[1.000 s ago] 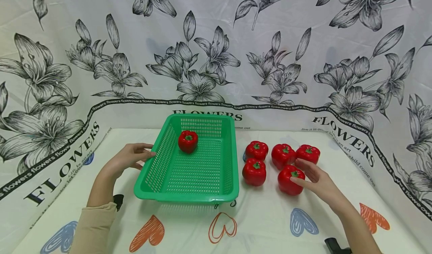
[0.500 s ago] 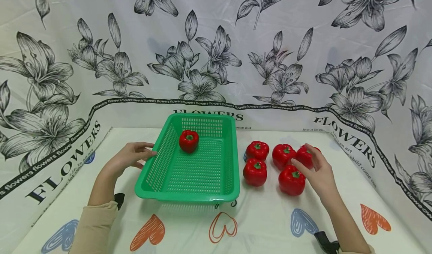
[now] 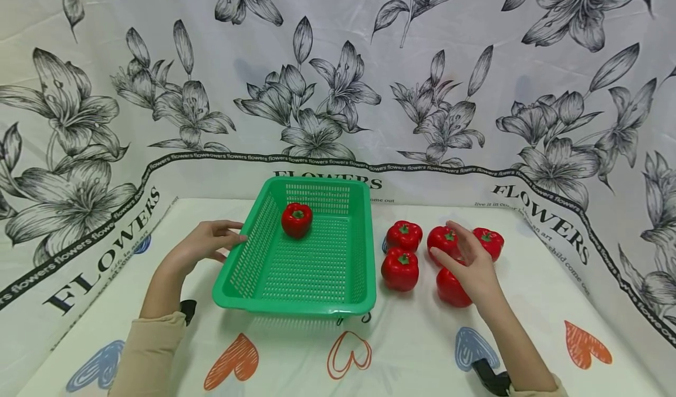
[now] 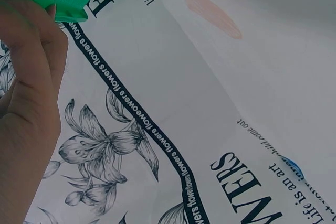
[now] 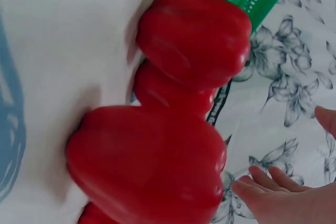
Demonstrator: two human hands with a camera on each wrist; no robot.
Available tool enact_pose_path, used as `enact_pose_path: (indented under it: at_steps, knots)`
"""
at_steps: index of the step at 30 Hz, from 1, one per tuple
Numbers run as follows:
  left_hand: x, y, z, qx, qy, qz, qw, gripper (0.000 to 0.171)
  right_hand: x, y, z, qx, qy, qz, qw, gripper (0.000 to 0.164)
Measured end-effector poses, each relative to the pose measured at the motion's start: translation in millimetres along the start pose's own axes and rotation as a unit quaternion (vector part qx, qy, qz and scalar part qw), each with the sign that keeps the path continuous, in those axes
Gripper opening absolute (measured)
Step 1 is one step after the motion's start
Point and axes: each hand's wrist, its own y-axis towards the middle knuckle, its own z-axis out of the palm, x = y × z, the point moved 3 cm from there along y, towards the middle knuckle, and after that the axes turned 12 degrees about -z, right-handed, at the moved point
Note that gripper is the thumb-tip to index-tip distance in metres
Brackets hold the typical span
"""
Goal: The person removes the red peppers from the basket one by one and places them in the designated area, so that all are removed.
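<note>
My left hand [image 3: 206, 241] is at the left rim of a green plastic basket [image 3: 224, 294], fingers bent and gripping the edge; in the left wrist view my hand [image 4: 31, 61] meets the basket's corner [image 4: 71, 13]. A red bell pepper [image 3: 297, 221] lies inside, near the back left. My right hand [image 3: 472, 262] is over the loose peppers, thumb and fingers spread with nothing between them. It partly covers the front right pepper [image 3: 451, 288] and the back middle pepper [image 3: 440, 241]. In the right wrist view, a large pepper [image 5: 147, 163] lies beside my fingertips [image 5: 247, 190].
Right of the basket are two more peppers, a rear one [image 3: 404, 233] and a front one [image 3: 399, 270]. Another pepper [image 3: 490, 241] sits at the far right. A white cloth [image 3: 285, 362] with printed hearts covers the table; a flower-print cloth [image 3: 369, 63] hangs behind.
My right hand has come off the front right pepper, passed by the far right pepper, then moved left over the middle ones. My left hand has stayed at the basket rim.
</note>
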Motion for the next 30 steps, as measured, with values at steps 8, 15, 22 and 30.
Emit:
enact_pose_path:
  at_steps: [8,15,22,30]
  knots:
    - [-0.6,1.1,-0.7,0.002,-0.003,-0.001,1.0,0.067,12,5,18,0.012,-0.002,-0.032,0.999,0.08]
    - [0.0,0.0,-0.6,0.003,-0.003,-0.001,1.0,0.068,16,10,34,0.021,0.012,-0.052,0.998,0.078]
    - [-0.6,-1.9,-1.7,0.003,-0.007,0.001,1.0,0.066,20,14,46,0.037,0.049,-0.062,0.996,0.076]
    - [0.0,-1.6,-2.1,0.001,-0.005,-0.001,1.0,0.066,24,16,57,0.048,0.06,-0.054,0.996,0.074]
